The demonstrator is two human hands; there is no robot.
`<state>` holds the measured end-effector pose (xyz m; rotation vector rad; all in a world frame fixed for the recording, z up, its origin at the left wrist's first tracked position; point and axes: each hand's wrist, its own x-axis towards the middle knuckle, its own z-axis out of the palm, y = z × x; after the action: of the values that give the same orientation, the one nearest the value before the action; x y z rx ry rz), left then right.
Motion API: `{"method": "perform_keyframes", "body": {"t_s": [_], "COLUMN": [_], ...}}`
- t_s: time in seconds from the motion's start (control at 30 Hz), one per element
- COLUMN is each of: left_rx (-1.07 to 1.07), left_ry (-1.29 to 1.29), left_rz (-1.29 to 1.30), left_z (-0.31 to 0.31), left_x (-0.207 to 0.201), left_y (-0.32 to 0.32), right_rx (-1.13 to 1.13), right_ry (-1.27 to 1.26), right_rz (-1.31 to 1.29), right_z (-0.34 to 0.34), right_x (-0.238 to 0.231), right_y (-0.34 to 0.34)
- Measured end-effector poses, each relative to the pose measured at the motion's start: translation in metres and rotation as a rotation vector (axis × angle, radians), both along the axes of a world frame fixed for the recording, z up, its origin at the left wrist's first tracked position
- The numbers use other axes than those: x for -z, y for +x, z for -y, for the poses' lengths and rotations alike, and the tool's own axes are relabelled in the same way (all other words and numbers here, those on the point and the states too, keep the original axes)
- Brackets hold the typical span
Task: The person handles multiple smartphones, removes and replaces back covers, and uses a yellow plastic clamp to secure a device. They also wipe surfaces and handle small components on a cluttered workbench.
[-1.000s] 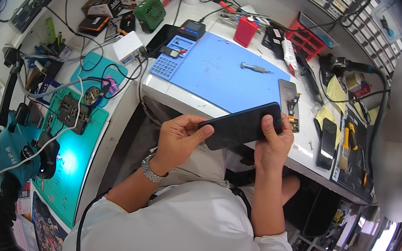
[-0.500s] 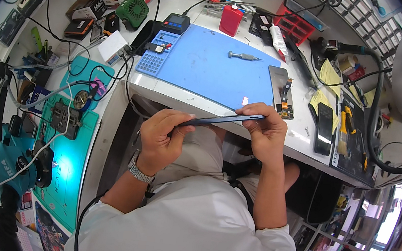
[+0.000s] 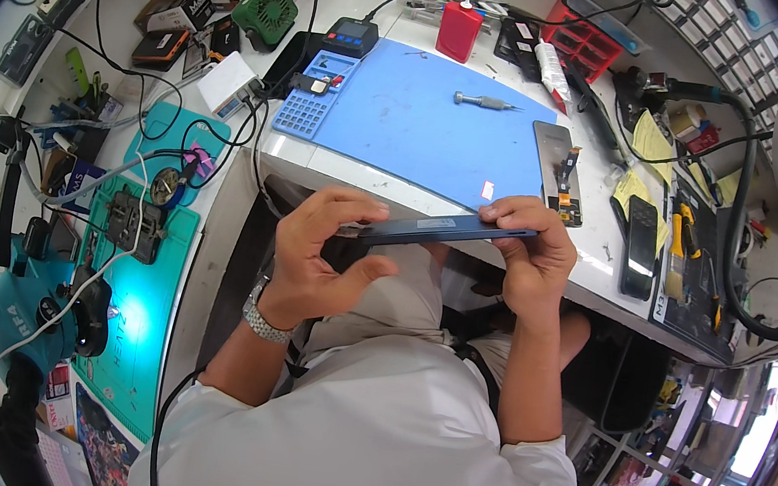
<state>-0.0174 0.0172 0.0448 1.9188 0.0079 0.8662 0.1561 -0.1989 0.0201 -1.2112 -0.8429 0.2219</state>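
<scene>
A dark blue phone body [image 3: 443, 234] is held in the air in front of the bench edge, tilted nearly edge-on, with a pale rectangular label on its upper face. My right hand [image 3: 536, 251] pinches its right end between thumb and fingers. Around the left end, my left hand [image 3: 322, 254] has its thumb and fingers spread apart; whether a hidden finger touches the phone is unclear. Beyond them lies a blue work mat [image 3: 423, 121] with a small screwdriver [image 3: 486, 102] on it. A detached phone screen [image 3: 551, 161] with flex cables rests by the mat's right edge.
A black phone [image 3: 640, 245] and yellow-handled tools [image 3: 679, 235] lie at the right. A red bottle [image 3: 459, 31] stands behind the mat. To the left are a lit green mat [image 3: 133, 309], a microscope [image 3: 32, 306] and loose cables. A thick black hose [image 3: 737, 237] curves at right.
My left thumb and fingers have spread from a pinch on the phone's left end. The phone has moved slightly right and tipped, showing more of its upper face.
</scene>
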Motion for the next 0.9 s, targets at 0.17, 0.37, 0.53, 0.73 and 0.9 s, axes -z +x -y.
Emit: {"method": "perform_keyframes", "body": {"t_s": [0.17, 0.37, 0.53, 0.73, 0.9], "left_rx": [0.419, 0.614, 0.756, 0.418, 0.125], "left_ry": [-0.238, -0.390, -0.873, -1.127, -1.124], "left_rz": [-0.198, -0.305, -0.762, -0.423, -0.003], "left_z": [-0.033, -0.027, -0.004, 0.017, 0.022], "left_x": [-0.003, -0.002, 0.005, 0.018, 0.024], "left_y": [-0.007, -0.005, 0.005, 0.015, 0.029], "right_rx": [-0.111, -0.293, -0.421, 0.014, 0.006], "right_ry": [0.141, 0.180, 0.074, -0.030, -0.308], "right_rz": [-0.040, -0.027, 0.048, -0.122, -0.224], "right_z": [0.004, 0.005, -0.001, -0.028, -0.039], "right_x": [0.005, 0.002, -0.013, -0.015, -0.015], "right_y": [0.012, 0.016, 0.015, -0.015, -0.055]}}
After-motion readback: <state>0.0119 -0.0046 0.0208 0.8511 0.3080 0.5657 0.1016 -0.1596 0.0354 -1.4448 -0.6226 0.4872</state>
